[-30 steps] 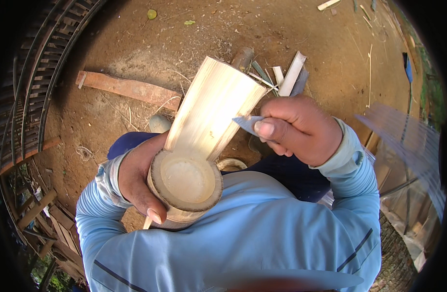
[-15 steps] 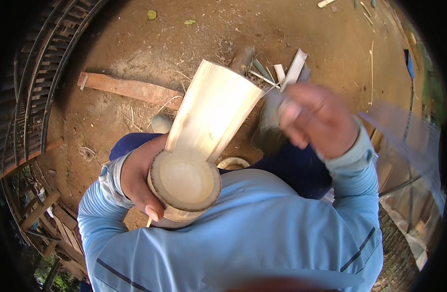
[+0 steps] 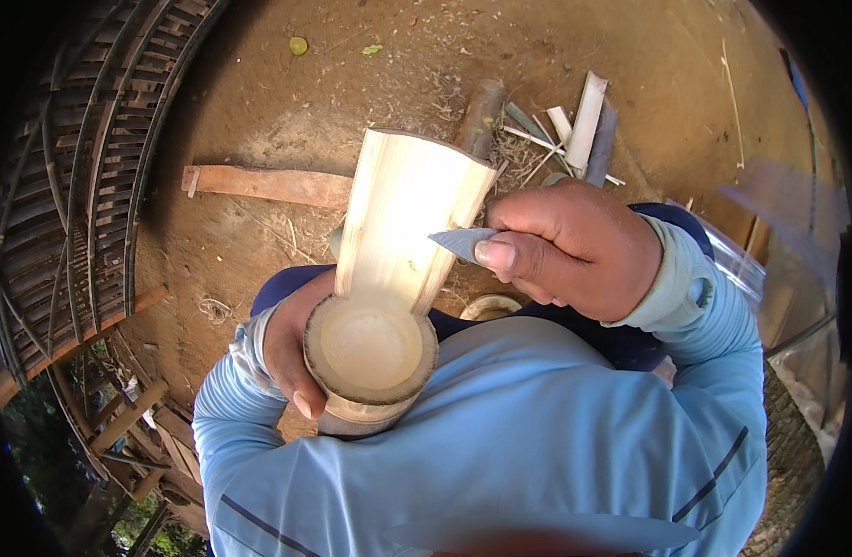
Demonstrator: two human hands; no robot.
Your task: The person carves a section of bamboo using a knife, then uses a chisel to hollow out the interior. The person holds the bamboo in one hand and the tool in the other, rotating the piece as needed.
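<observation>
My left hand [image 3: 291, 345] is wrapped round the side of a cut bamboo section [image 3: 403, 200], which leans against my body. Its near end is a round hollow like a cup, with a dark rough rim. From there a pale curved slab of the wall stretches away from me. In my right hand [image 3: 574, 243] a knife is gripped close to its pointed grey blade [image 3: 456, 243], thumb along the blade. The tip lies over the slab's inner face near its right edge; I cannot tell whether it touches. The knife's handle is hidden in the fist.
Split bamboo pieces [image 3: 586, 121] and a short log [image 3: 483, 116] lie on the dirt ground ahead. A reddish-brown plank [image 3: 268, 186] is at left, near a slatted bamboo structure [image 3: 120, 167]. Another round bamboo end [image 3: 490, 307] shows by my legs. Clear plastic sheeting [image 3: 788, 213] hangs at right.
My right hand has swung in toward the bamboo, bringing the blade, blurred before, over the slab. My left hand keeps its hold. The whole view has shifted slightly.
</observation>
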